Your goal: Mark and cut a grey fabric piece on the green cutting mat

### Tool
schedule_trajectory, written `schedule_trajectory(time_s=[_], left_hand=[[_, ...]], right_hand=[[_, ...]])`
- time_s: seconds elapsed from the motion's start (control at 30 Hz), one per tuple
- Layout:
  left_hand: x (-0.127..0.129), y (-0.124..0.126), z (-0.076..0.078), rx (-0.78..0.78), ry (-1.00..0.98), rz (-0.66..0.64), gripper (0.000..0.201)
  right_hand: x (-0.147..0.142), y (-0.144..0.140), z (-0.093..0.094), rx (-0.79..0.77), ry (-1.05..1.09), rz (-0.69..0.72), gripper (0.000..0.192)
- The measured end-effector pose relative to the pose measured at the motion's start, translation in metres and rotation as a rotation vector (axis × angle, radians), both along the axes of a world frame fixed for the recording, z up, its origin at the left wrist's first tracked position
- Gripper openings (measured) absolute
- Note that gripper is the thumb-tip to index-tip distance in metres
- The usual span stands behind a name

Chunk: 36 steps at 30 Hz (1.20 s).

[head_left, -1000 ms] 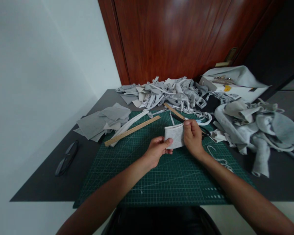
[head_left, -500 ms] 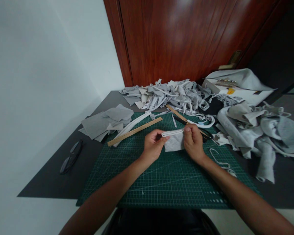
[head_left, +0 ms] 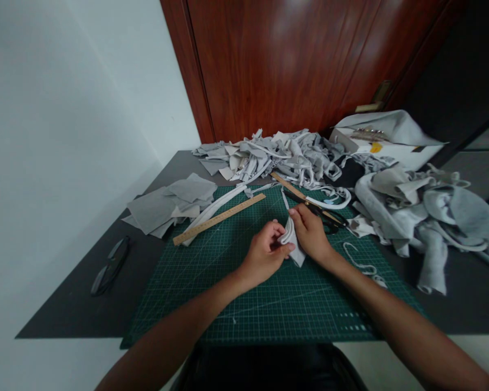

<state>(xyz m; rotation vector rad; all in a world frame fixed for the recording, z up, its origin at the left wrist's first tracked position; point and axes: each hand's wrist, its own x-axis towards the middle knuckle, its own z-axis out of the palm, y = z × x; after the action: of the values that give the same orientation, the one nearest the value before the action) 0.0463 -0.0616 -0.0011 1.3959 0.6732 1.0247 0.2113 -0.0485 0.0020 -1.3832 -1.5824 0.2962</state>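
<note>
Right at the middle of the scene, a small folded piece of light grey knit fabric (head_left: 292,243) is pinched between both hands just above the dark green gridded cutting mat (head_left: 244,304). The left hand (head_left: 264,254) is curled around its near edge, fingers closed on the cloth; the right hand (head_left: 309,234) grips the far edge, thumb and fingertips pressed on the fold. The two hands sit close together, nearly touching.

Just beyond the right hand lie black-handled scissors (head_left: 321,214) beside a second wooden stick (head_left: 289,186). To the left of the hands, a long wooden ruler (head_left: 219,219) lies slantwise on the mat; its markings are too small to read. A thin white cord (head_left: 361,260) loops on the mat to the right.

Further out, flat grey fabric squares (head_left: 169,203) are stacked at the mat's left corner, a heap of grey fabric strips (head_left: 277,155) fills the back of the dark desk (head_left: 77,304), and bulkier grey cloth (head_left: 424,209) piles up on the right. A white box (head_left: 391,144) behind it carries a small yellow label, unreadable. Dark eyeglasses (head_left: 111,265) rest on the desk at far left. The mat's white printed scale marks cannot be made out.
</note>
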Motion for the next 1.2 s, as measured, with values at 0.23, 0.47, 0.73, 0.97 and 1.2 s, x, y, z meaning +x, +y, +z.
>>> schedule_trajectory(time_s=[0.23, 0.47, 0.73, 0.97, 1.2], left_hand=[[-0.01, 0.026, -0.014, -0.188, 0.148, 0.044, 0.037], [-0.022, 0.035, -0.004, -0.339, 0.064, -0.221, 0.058], [-0.029, 0.041, -0.008, -0.265, 0.148, -0.384, 0.063], [-0.016, 0.028, -0.012, -0.025, 0.307, -0.123, 0.021], [-0.012, 0.028, -0.012, 0.065, 0.311, 0.065, 0.013]], right_hand=[[0.01, 0.01, -0.012, -0.098, -0.273, -0.021, 0.028], [0.014, 0.015, -0.022, 0.115, -0.09, 0.201, 0.036], [0.01, 0.015, -0.027, 0.126, -0.058, 0.277, 0.041], [0.007, 0.009, -0.026, 0.109, -0.108, 0.325, 0.041], [0.002, 0.007, -0.025, 0.129, -0.114, 0.329, 0.037]])
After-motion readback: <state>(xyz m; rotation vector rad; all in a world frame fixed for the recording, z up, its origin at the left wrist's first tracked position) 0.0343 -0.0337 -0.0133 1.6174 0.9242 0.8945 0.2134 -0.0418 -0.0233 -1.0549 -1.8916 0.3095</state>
